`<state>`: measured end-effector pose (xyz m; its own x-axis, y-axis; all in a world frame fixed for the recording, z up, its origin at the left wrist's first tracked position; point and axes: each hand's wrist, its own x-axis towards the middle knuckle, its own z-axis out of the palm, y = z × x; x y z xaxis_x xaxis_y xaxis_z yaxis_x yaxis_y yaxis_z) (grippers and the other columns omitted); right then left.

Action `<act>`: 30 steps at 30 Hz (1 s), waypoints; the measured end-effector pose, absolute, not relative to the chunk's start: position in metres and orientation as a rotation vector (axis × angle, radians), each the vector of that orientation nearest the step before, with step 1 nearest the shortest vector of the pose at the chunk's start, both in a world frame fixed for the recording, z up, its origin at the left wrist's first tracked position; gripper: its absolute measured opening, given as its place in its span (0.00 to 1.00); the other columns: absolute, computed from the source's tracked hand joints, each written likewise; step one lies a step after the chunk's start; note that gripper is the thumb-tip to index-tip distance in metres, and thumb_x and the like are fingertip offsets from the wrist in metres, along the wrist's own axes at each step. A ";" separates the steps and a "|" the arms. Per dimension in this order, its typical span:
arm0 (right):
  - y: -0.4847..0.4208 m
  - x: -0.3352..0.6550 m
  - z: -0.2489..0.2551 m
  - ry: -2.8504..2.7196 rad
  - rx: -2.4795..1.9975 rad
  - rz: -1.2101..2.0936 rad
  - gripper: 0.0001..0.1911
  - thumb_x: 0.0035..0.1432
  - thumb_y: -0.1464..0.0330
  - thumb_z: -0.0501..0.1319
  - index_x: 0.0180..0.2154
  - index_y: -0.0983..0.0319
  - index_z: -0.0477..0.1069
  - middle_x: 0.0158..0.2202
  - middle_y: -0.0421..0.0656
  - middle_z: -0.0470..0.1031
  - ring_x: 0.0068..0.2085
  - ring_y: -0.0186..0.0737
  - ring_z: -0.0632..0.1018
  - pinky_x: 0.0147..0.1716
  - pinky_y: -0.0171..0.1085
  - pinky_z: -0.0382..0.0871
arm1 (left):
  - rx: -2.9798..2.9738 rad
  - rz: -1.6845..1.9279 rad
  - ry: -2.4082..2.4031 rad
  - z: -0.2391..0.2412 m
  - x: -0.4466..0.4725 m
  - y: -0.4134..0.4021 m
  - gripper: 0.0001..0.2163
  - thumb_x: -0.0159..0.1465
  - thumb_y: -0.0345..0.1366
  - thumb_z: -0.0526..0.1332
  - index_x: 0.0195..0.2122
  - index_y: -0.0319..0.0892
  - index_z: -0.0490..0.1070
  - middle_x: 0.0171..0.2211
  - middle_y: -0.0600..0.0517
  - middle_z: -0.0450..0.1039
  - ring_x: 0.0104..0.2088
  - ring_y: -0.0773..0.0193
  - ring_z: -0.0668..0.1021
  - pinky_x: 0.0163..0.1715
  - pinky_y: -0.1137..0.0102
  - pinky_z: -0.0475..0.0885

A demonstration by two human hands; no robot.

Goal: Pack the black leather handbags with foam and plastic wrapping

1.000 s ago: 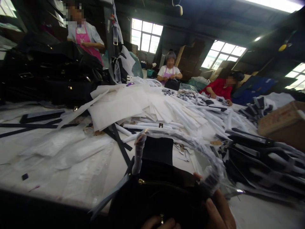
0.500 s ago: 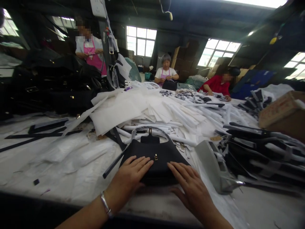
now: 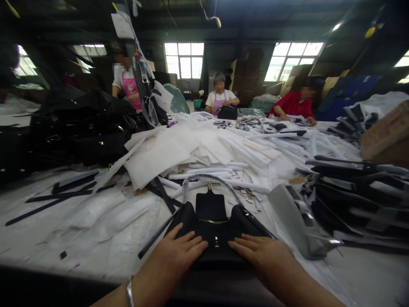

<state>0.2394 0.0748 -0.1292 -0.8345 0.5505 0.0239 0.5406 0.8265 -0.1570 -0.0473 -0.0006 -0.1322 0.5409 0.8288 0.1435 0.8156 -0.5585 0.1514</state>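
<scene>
A black handbag (image 3: 209, 230) lies in front of me at the table's near edge, its wrapped handle (image 3: 204, 175) arching away from me. My left hand (image 3: 180, 251) rests flat on the bag's left side, fingers spread. On the right side, my right hand (image 3: 262, 251) also lies flat with its fingers stretched out. Between my fingertips is a small gold clasp (image 3: 216, 241). A black closure tab (image 3: 211, 204) with a gold fitting stands up beyond the bag's opening. Dark straps run out at both sides of the bag. Both thumbs are mostly hidden.
White paper sheets and rolls (image 3: 191, 147) heap up behind the bag. A grey tape dispenser (image 3: 297, 221) stands to the right, beside piled black pieces (image 3: 358, 200). Black bags (image 3: 79, 132) are stacked at left, near dark strips (image 3: 60, 198). Several co-workers are farther back.
The handbag has come nearer to me, and its top now gapes more, with the tab standing higher. Both my hands stay flat on it. The view has levelled.
</scene>
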 end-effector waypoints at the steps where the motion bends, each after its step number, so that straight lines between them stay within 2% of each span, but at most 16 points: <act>1: 0.071 0.244 -0.126 -2.935 -0.886 0.280 0.34 0.50 0.77 0.61 0.59 0.52 0.68 0.55 0.42 0.75 0.52 0.51 0.79 0.48 0.46 0.76 | 2.675 0.268 1.410 -0.129 -0.046 -0.003 0.23 0.64 0.29 0.62 0.60 0.47 0.62 0.56 0.51 0.74 0.55 0.58 0.76 0.61 0.55 0.63; 3: 0.069 0.250 -0.122 -2.927 -0.890 0.382 0.38 0.49 0.71 0.65 0.62 0.51 0.63 0.59 0.43 0.71 0.57 0.53 0.75 0.54 0.51 0.71 | 2.632 0.188 1.381 -0.123 -0.045 -0.005 0.32 0.57 0.34 0.69 0.62 0.47 0.60 0.59 0.48 0.70 0.58 0.53 0.73 0.61 0.52 0.62; 6: 0.079 0.252 -0.127 -2.914 -0.863 0.406 0.45 0.49 0.68 0.67 0.66 0.50 0.54 0.66 0.43 0.61 0.64 0.56 0.65 0.61 0.57 0.61 | 2.641 0.148 1.434 -0.129 -0.047 0.000 0.38 0.55 0.29 0.68 0.66 0.47 0.54 0.65 0.47 0.61 0.63 0.50 0.67 0.61 0.48 0.61; 9: 0.085 0.250 -0.151 -2.870 -0.853 0.264 0.45 0.52 0.77 0.61 0.68 0.47 0.49 0.66 0.40 0.60 0.64 0.51 0.65 0.60 0.53 0.63 | 2.783 0.187 1.453 -0.155 -0.054 0.002 0.32 0.64 0.22 0.57 0.68 0.47 0.50 0.65 0.49 0.61 0.64 0.56 0.66 0.61 0.53 0.64; 11: 0.083 0.251 -0.173 -2.839 -0.808 0.114 0.43 0.56 0.81 0.55 0.67 0.47 0.48 0.64 0.39 0.64 0.63 0.48 0.67 0.58 0.51 0.66 | 2.908 0.263 1.436 -0.177 -0.058 0.001 0.28 0.68 0.23 0.51 0.68 0.47 0.50 0.64 0.49 0.62 0.63 0.58 0.66 0.60 0.55 0.66; 14: 0.075 0.254 -0.201 -2.788 -0.719 -0.096 0.36 0.62 0.80 0.51 0.67 0.50 0.50 0.64 0.41 0.64 0.64 0.51 0.65 0.58 0.55 0.66 | 3.002 0.373 1.453 -0.200 -0.060 -0.002 0.24 0.72 0.26 0.48 0.67 0.49 0.52 0.64 0.49 0.62 0.63 0.57 0.66 0.59 0.56 0.67; 19: 0.068 0.257 -0.216 -2.736 -0.676 -0.146 0.32 0.63 0.78 0.51 0.66 0.52 0.54 0.65 0.42 0.62 0.67 0.52 0.58 0.61 0.59 0.60 | 2.988 0.199 1.309 -0.187 -0.062 -0.003 0.30 0.68 0.24 0.53 0.67 0.58 0.50 0.68 0.54 0.54 0.66 0.52 0.60 0.60 0.51 0.65; 22: 0.068 0.260 -0.206 -2.813 -0.703 -0.054 0.38 0.59 0.80 0.52 0.67 0.51 0.50 0.68 0.40 0.57 0.68 0.50 0.55 0.63 0.58 0.56 | 2.886 0.089 1.219 -0.167 -0.062 -0.004 0.37 0.62 0.21 0.57 0.68 0.57 0.47 0.69 0.54 0.50 0.68 0.51 0.56 0.62 0.47 0.60; 24: 0.067 0.262 -0.194 -2.888 -0.742 0.078 0.43 0.54 0.80 0.53 0.68 0.51 0.47 0.69 0.40 0.51 0.69 0.49 0.53 0.65 0.58 0.52 | 2.790 0.075 1.204 -0.159 -0.060 -0.007 0.38 0.59 0.25 0.60 0.68 0.54 0.48 0.70 0.52 0.47 0.68 0.50 0.55 0.63 0.45 0.57; 27: 0.060 0.260 -0.178 -2.942 -0.796 0.271 0.45 0.53 0.72 0.58 0.69 0.55 0.43 0.71 0.43 0.44 0.69 0.53 0.50 0.65 0.61 0.47 | 2.755 0.119 1.297 -0.162 -0.052 -0.013 0.37 0.59 0.33 0.64 0.68 0.55 0.50 0.71 0.51 0.45 0.68 0.46 0.55 0.62 0.43 0.57; 30: 0.051 0.252 -0.180 -2.880 -0.884 0.250 0.46 0.55 0.61 0.64 0.69 0.53 0.43 0.71 0.45 0.44 0.69 0.58 0.53 0.64 0.63 0.48 | 2.817 0.194 1.468 -0.178 -0.043 -0.018 0.37 0.60 0.37 0.67 0.68 0.56 0.50 0.70 0.48 0.47 0.67 0.44 0.57 0.61 0.44 0.58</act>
